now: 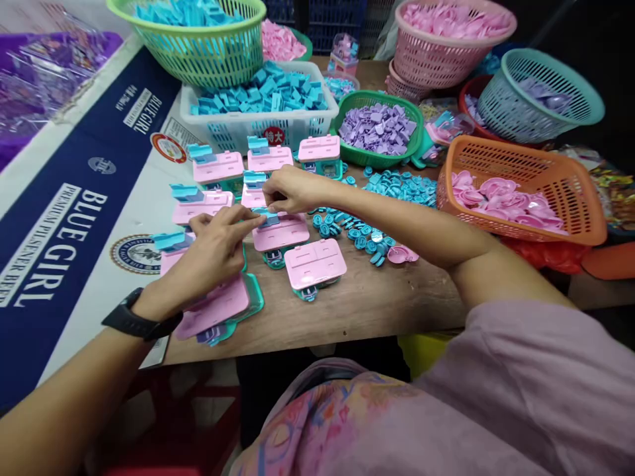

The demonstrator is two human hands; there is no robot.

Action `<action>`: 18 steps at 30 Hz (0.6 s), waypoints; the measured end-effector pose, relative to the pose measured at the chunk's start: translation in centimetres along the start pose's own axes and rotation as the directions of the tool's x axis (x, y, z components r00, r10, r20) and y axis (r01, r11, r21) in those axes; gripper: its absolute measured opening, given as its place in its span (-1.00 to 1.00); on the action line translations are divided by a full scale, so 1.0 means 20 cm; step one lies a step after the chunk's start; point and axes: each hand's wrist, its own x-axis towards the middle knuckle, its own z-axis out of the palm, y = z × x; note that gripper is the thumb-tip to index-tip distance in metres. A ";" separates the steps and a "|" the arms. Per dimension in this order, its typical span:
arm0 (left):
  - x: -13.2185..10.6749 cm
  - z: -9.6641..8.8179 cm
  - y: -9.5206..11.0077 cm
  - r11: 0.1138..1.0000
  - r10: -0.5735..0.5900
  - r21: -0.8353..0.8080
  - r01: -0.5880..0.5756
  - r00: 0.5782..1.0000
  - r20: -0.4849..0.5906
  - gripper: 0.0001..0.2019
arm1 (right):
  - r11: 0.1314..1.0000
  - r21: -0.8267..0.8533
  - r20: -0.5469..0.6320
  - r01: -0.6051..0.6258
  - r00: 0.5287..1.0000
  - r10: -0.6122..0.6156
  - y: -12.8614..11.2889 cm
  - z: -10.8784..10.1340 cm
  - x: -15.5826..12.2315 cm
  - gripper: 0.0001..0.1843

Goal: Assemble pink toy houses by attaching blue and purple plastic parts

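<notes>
Nearest me, a lone pink panel [317,263] lies on the wooden table [377,304]. My left hand [213,254] pinches a small blue piece [270,217] sitting on the next panel [282,233]. My right hand [292,190] hovers just above, fingers bunched — gripping what, I cannot tell. Beyond lie loose teal buttons [357,231] — then a white basket [258,129] of blue parts and an orange basket [526,175] of pink shells.
</notes>
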 end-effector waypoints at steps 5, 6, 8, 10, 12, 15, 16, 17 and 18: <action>-0.02 0.02 0.03 0.999 -0.009 0.042 0.008 0.999 0.033 -0.43 | 0.998 0.056 -0.092 0.011 0.996 -0.006 -0.01 0.08 -0.06 -0.86; -0.03 0.03 0.03 0.999 -0.011 0.049 0.009 0.999 0.030 -0.40 | 0.997 0.078 -0.154 0.006 0.988 0.006 -0.02 0.11 -0.09 -0.88; -0.04 0.05 0.03 0.998 0.001 0.069 -0.002 1.000 0.008 -0.35 | 0.992 0.123 -0.255 -0.005 0.966 0.037 -0.02 0.15 -0.15 -0.89; -0.05 0.06 0.03 0.996 0.023 0.091 -0.021 0.999 -0.025 -0.33 | 0.986 0.161 -0.304 -0.039 0.949 0.087 0.02 0.16 -0.20 -0.79; -0.06 0.06 0.03 0.993 0.035 0.113 -0.031 0.999 -0.034 -0.36 | 0.980 0.154 -0.342 -0.127 0.923 0.173 0.09 0.12 -0.28 -0.67; -0.06 0.04 0.01 0.989 0.042 0.142 -0.037 0.999 -0.032 -0.43 | 0.923 0.070 -0.434 -0.379 0.821 0.370 0.26 0.01 -0.43 -0.68; -0.06 0.03 0.00 0.987 0.044 0.159 -0.038 0.999 -0.032 -0.45 | 0.877 0.036 -0.464 -0.479 0.769 0.439 0.33 -0.03 -0.48 -0.71; -0.05 0.02 -0.01 0.983 0.050 0.180 -0.044 0.998 -0.031 -0.48 | 0.820 0.005 -0.486 -0.572 0.715 0.502 0.39 -0.07 -0.53 -0.72; -0.04 0.00 -0.02 0.978 0.060 0.203 -0.052 0.998 -0.031 -0.50 | 0.760 -0.021 -0.494 -0.649 0.668 0.557 0.46 -0.10 -0.58 -0.71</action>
